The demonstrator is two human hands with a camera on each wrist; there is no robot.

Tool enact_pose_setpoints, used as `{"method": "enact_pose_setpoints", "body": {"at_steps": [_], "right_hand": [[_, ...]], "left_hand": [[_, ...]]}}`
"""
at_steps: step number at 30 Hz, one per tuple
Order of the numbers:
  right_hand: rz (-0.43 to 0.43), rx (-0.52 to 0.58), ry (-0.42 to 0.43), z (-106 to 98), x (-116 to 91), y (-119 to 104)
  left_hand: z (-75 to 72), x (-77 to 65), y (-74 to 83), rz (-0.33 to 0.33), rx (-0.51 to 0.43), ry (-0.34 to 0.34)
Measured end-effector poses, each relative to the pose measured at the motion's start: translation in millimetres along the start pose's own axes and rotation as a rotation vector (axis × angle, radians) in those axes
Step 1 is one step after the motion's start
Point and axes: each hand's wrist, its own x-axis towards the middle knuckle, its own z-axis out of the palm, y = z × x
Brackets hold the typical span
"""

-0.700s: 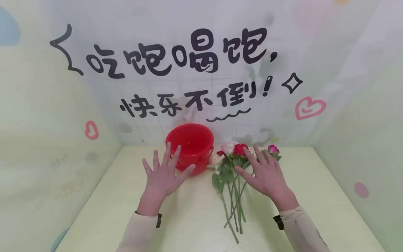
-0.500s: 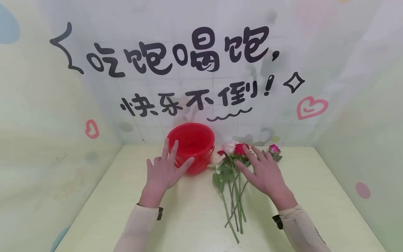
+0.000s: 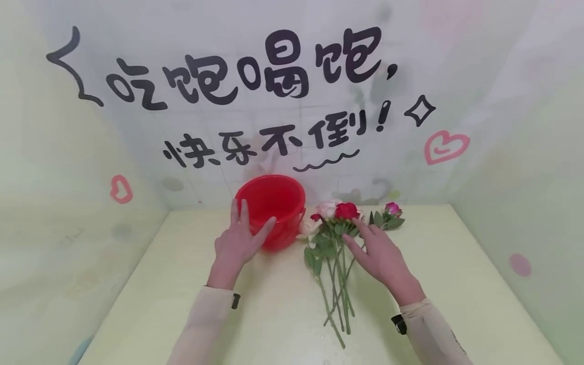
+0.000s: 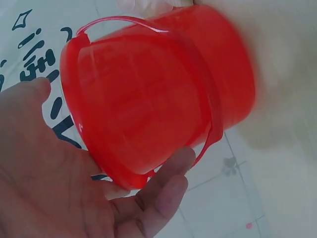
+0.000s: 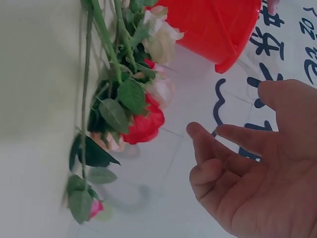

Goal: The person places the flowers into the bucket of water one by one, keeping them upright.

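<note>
A red plastic bucket [image 3: 283, 233] stands upright near the back wall, its thin handle [image 4: 213, 114] hanging down its side. At its near left side is my left hand [image 3: 234, 248], thumb spread apart from the fingers. In the left wrist view the fingers [image 4: 166, 198] overlap the rim; whether they touch it I cannot tell. Right of the bucket lie several long-stemmed roses: a red rose [image 3: 347, 211], pale roses [image 3: 328, 208] and a pink rose [image 3: 393, 208]. My right hand [image 3: 380, 253] hovers beside them, fingers loosely bent, holding nothing.
The pale table [image 3: 182, 314] is bounded by a back wall [image 3: 205, 187] with black lettering and by side walls [image 3: 515, 213]. Crossed green stems [image 3: 339, 299] reach from the blooms toward the table's front.
My left hand has drawn closer to the bucket's left side, and its fingers are less spread. The right hand's fingers have bent and come together a little. Bucket and roses stay put.
</note>
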Motion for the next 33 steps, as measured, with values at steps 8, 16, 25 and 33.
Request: {"method": "enact_pose_setpoints", "body": {"at_steps": [8,16,25,33], "right_hand": [[0.015,0.157,-0.021,14.4,9.3,23.1],[0.136,0.292,-0.025,50.0,21.2,17.4],[0.174,0.252,0.014,70.5,36.6,9.7],[0.290,0.328,-0.064,81.9,42.3,5.0]], "left_hand": [[15.6,7.5,14.8,-0.006,-0.076,0.056],[11.2,3.6,6.6,-0.029,-0.136,0.051],[13.1,2.1,1.1,-0.028,-0.162,0.085],[14.4,-1.2,-1.2,-0.059,-0.153,0.066]]}}
